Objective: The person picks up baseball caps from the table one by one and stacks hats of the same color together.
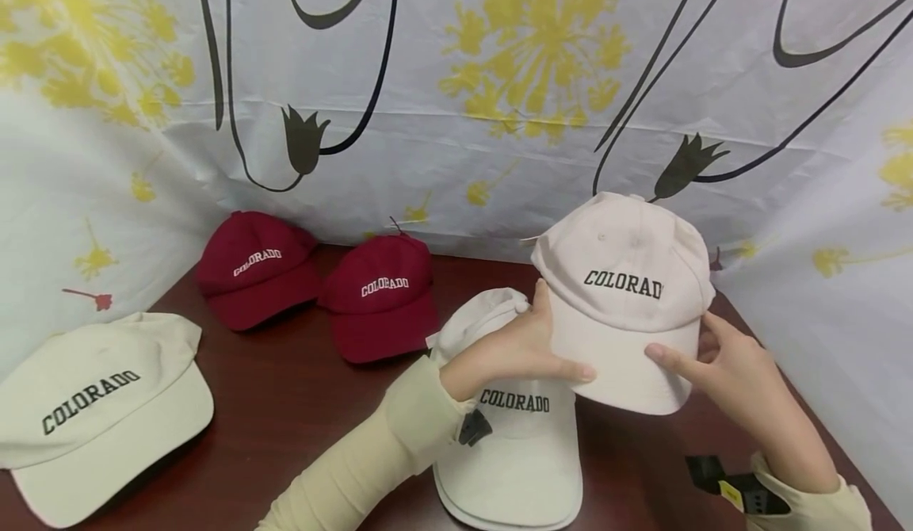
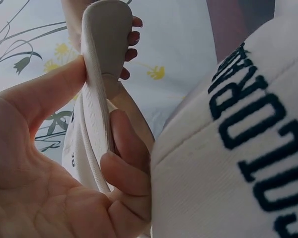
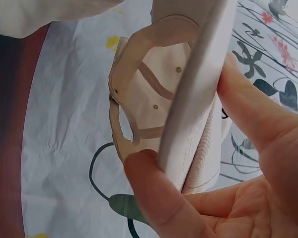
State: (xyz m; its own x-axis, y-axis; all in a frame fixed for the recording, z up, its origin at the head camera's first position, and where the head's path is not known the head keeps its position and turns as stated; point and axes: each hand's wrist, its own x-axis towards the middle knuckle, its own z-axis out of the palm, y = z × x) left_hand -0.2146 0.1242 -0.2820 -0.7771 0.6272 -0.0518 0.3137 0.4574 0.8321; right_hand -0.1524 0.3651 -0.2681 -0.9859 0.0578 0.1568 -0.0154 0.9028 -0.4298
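A pale cream baseball cap (image 1: 628, 269) marked COLORADO is raised at the right, brim toward me. My left hand (image 1: 509, 353) pinches the left side of its brim between thumb and fingers. On the brim's opposite side, my right hand (image 1: 735, 372) has its thumb on top and fingers underneath. The right wrist view shows the cap's hollow inside (image 3: 164, 74) and back opening. Below my left hand lies a white COLORADO cap (image 1: 509, 452), partly hidden by that hand and sleeve; a second brim edge shows beneath its brim.
Two dark red COLORADO caps (image 1: 260, 269) (image 1: 385, 301) sit side by side toward the back left. An off-white cap (image 1: 107, 404) lies at the far left of the dark wooden table (image 1: 285, 436). A flower-printed cloth (image 1: 428, 55) hangs behind and along both sides.
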